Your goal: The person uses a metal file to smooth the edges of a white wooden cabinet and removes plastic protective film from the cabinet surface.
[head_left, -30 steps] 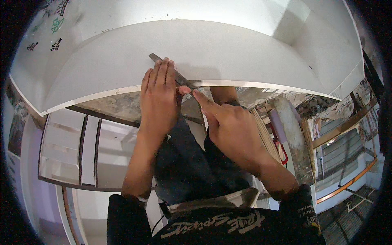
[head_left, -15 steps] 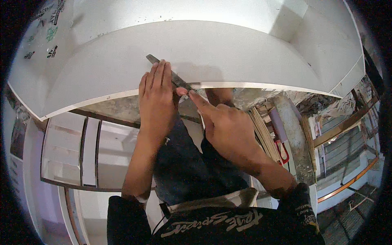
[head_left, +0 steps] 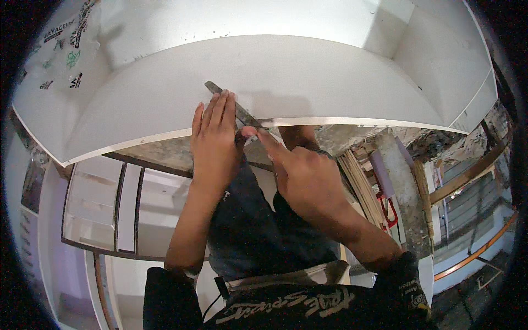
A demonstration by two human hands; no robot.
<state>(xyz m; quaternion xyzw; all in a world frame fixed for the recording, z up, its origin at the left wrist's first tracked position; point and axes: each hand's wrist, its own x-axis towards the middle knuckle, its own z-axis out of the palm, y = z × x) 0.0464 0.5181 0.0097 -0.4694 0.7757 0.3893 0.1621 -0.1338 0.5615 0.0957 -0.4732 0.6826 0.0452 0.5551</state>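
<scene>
A flat, dark grey metal file (head_left: 246, 114) lies slantwise across the front edge of a white panel (head_left: 330, 77), its far tip pointing up and left. My left hand (head_left: 213, 146) rests along the file with its fingers straight and close together, the thumb at the near end by the panel's edge. Curled around the file's near end, my right hand (head_left: 311, 179) has its index finger stretched forward along it. The two hands almost meet at the left thumb. My right palm hides the part of the file it grips.
The panel belongs to a large white cabinet box with raised side walls; printed clear plastic wrap (head_left: 69, 49) hangs at its left. White shelving (head_left: 91, 203) stands lower left. At right are wooden strips (head_left: 360, 187), a red-handled tool (head_left: 389, 212) and a long board (head_left: 467, 170).
The whole view has shifted slightly, so the panel, hands and file appear a little lower and farther right. Both hands keep the same hold on the file.
</scene>
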